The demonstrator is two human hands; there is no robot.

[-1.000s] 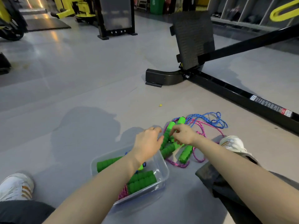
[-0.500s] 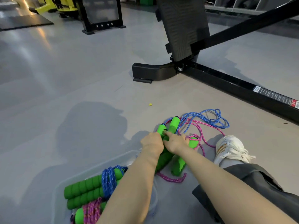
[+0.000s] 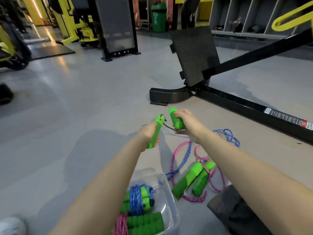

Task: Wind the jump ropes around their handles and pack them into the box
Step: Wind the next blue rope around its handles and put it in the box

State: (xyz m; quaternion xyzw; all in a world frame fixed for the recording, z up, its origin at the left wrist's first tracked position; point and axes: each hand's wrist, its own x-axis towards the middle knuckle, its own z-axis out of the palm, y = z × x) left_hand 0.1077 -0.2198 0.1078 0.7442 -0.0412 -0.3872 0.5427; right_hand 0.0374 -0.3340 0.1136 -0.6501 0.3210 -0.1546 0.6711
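Both green handles have come up off the floor since a moment ago: my left grip wraps one handle, my right grip the other handle, with the blue rope trailing to the floor on the right. I'd pair the squashy foam cylinders, then coil the braided cord snugly. The clear plastic box sits near, holding two wound ropes.

Bare hands and forearms; dark grey cloth, probably trousers, on the right leg; blurred white shoe on the left.
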